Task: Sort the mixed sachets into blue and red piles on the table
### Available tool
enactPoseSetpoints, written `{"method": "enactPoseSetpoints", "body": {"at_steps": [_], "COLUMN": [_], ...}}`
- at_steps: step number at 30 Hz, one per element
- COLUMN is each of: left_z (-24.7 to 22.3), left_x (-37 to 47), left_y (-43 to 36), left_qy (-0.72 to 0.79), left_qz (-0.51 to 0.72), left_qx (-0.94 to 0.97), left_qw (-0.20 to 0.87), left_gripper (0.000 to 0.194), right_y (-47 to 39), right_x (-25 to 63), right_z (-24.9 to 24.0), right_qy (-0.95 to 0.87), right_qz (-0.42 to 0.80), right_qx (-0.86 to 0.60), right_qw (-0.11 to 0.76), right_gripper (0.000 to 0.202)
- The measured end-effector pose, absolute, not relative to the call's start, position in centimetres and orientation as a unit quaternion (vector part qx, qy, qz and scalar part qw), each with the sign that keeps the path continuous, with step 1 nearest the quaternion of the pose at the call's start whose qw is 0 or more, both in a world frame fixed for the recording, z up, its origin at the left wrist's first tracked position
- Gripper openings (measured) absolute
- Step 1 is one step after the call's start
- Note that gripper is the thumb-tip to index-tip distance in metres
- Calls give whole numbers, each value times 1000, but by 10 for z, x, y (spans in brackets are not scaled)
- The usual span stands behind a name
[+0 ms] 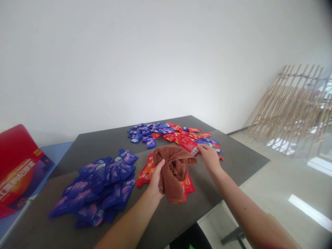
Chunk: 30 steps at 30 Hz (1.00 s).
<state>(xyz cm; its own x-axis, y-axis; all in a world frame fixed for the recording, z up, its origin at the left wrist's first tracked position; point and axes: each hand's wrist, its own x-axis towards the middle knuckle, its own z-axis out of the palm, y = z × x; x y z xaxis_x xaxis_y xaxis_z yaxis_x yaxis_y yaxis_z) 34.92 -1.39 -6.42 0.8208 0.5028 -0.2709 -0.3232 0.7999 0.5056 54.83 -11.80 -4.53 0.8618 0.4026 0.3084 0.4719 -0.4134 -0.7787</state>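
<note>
In our left hand (157, 181), thumb and fingers close on a bunched, soft brown cloth (173, 166). The cloth lies at 2 o'clock from that hand; its long axis runs roughly 11 to 5 o'clock, one loose end hanging towards 6, a corner pointing to 3. We pinch a flat, shiny red packet (187, 143) in our right hand (210, 157), fingertips narrow at its barcoded end. The packet sits at 10 o'clock from the hand, its long axis running 10 to 4, barcode towards us. Glossy blue-purple packets (103, 186) are piled at 9 o'clock from our left hand on the dark grey table (245, 155).
</note>
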Motion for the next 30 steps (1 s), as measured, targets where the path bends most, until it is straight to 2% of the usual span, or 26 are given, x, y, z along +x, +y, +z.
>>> {"method": "enactPoseSetpoints", "body": {"at_steps": [3,6,9,11,14,18,20,22,26,30], "left_z": [-50,-43,-41,-41,-45,-55,-57,-57,-56,-58], "left_x": [340,326,312,304,293,285,284,285,290,292], "left_y": [-14,-20,-25,-25,-22,-25,-28,-29,-26,-17], "left_qy": [176,180,190,203,219,199,193,187,185,209], "left_qz": [231,216,242,287,352,345,326,341,423,467], "left_qx": [219,237,254,265,294,329,319,301,288,330], "left_qw": [932,930,917,898,861,856,869,871,839,793], "left_gripper": [41,42,44,47,52,58,59,65,61,85], "right_y": [-115,-109,-108,-110,-118,-120,-115,-110,-105,-112], "right_x": [505,461,435,428,420,393,378,369,367,378], "right_z": [-37,-36,-35,-35,-39,-52,-59,-63,-63,-52], "right_qy": [-281,-320,-346,-342,-366,-537,-553,-541,-499,-399], "right_qz": [24,150,251,223,112,97,73,32,13,40], "right_qx": [-778,-691,-622,-630,-649,-652,-676,-693,-691,-706], "right_qw": [562,631,657,661,657,526,482,476,523,584], "right_gripper": [43,36,29,34,44,72,78,70,47,32]}}
